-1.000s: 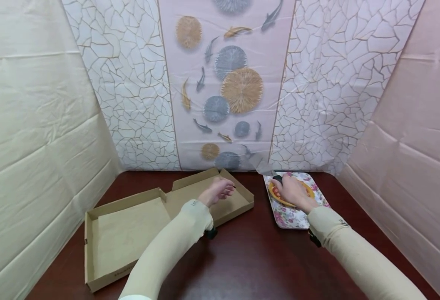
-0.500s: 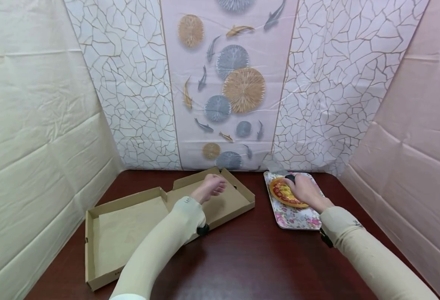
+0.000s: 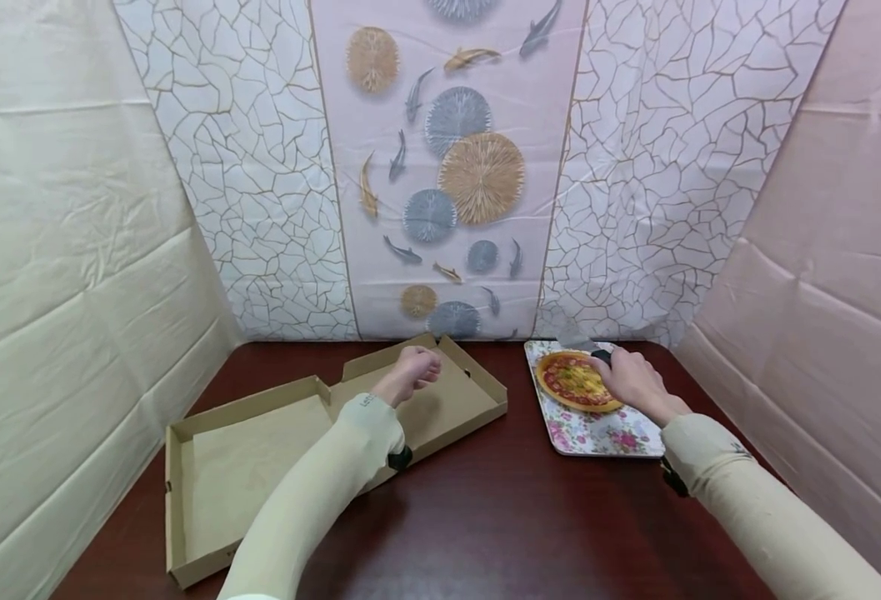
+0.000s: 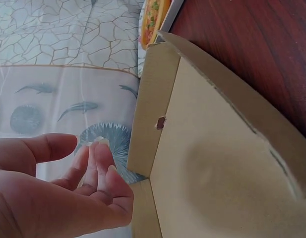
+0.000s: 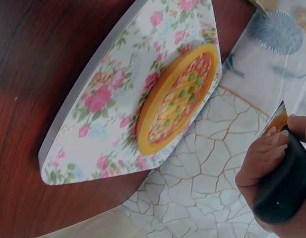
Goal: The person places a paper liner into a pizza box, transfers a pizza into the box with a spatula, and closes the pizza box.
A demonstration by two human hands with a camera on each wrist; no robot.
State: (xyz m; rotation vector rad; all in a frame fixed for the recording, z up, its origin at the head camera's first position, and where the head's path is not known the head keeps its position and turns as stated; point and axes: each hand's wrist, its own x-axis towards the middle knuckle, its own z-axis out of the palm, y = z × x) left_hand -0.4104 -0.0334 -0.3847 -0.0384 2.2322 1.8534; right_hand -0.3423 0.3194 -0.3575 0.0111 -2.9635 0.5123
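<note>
My right hand point(image 3: 638, 382) grips the black handle of a spatula point(image 3: 577, 337) with a flat shiny blade, held at the far right of the pizza. A round pizza point(image 3: 575, 383) with an orange crust lies on a flowered tray point(image 3: 608, 437); green bits dot its yellow and red top in the right wrist view. Over the lid side of the cardboard pizza box point(image 3: 458, 408) hovers my left hand point(image 3: 414, 372). Its fingers are loosely curled with nothing in them, as the left wrist view shows.
The box lies unfolded on the dark red table point(image 3: 500, 517), its paper-lined half point(image 3: 252, 475) to the left. A patterned cloth point(image 3: 440, 167) hangs behind the table, and pale cloth walls point(image 3: 845, 333) stand on both sides.
My right hand has moved right with the spatula, uncovering more of the pizza. My left hand has shifted slightly left over the box. Tray and box stay in place.
</note>
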